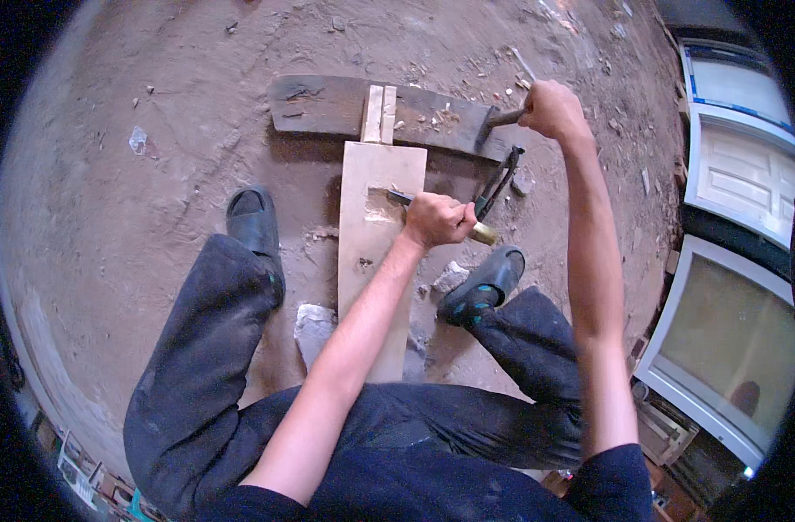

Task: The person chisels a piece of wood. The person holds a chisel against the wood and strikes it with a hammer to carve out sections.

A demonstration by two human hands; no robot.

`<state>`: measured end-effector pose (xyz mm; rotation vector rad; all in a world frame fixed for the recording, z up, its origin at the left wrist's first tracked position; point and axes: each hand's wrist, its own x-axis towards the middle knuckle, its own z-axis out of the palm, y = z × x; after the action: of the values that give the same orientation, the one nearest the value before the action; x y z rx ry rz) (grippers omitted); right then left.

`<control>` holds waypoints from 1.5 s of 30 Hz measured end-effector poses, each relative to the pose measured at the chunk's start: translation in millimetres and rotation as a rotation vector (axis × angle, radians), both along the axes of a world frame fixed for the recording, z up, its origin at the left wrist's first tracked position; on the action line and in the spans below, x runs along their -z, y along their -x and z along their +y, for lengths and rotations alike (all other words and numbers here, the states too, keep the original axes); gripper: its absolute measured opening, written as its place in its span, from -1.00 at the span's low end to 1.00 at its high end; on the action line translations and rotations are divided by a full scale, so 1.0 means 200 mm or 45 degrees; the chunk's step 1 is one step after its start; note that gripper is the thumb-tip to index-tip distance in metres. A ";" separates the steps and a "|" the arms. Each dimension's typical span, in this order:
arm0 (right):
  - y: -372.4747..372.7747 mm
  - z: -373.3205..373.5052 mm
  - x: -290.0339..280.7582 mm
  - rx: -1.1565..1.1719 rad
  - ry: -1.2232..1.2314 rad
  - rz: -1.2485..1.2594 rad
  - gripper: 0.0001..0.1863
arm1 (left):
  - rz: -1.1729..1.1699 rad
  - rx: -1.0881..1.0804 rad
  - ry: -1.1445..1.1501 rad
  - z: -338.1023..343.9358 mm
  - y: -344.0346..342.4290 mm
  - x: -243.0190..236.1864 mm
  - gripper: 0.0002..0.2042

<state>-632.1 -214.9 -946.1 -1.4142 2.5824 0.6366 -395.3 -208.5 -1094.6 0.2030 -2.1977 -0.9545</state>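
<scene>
A pale wooden board [355,261] runs away from me between my legs, with a shallow recess [382,205] of rough, splintered wood cut into its face. My left hand [436,219] is closed around the handle of a chisel [399,197]. The chisel slants low over the board, its blade at the recess and its yellowish butt end sticking out to the right. My right hand [554,110] grips a hammer [488,127], raised to the right and beyond the chisel. The dark hammer head points left, apart from the chisel.
A weathered dark plank [319,106] lies crosswise at the board's far end, bearing a narrow light batten [379,113] and wood chips. A black-handled tool [499,180] rests beside it. Stones [314,331] sit near my feet. White-framed panels [719,339] stand at the right.
</scene>
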 end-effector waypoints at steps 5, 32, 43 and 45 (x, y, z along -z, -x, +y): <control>0.10 0.01 0.06 0.053 -0.091 -0.171 -0.74 | 0.029 -0.021 -0.029 0.01 0.01 0.03 -0.63; -1.07 1.07 0.06 1.608 1.122 -1.184 -0.57 | 0.017 -0.054 -0.023 0.01 0.00 0.02 -0.61; -1.29 1.13 0.01 1.829 1.873 -1.134 -0.53 | -0.028 -0.082 0.006 0.02 -0.01 0.01 -0.58; -1.31 1.11 0.06 1.875 2.177 -1.165 -0.53 | -0.019 -0.088 -0.005 0.02 0.00 0.01 -0.58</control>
<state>-370.5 6.1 -958.1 0.5980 1.9643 -2.0062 -395.4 -204.5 -1096.8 0.2872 -2.1883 -0.9219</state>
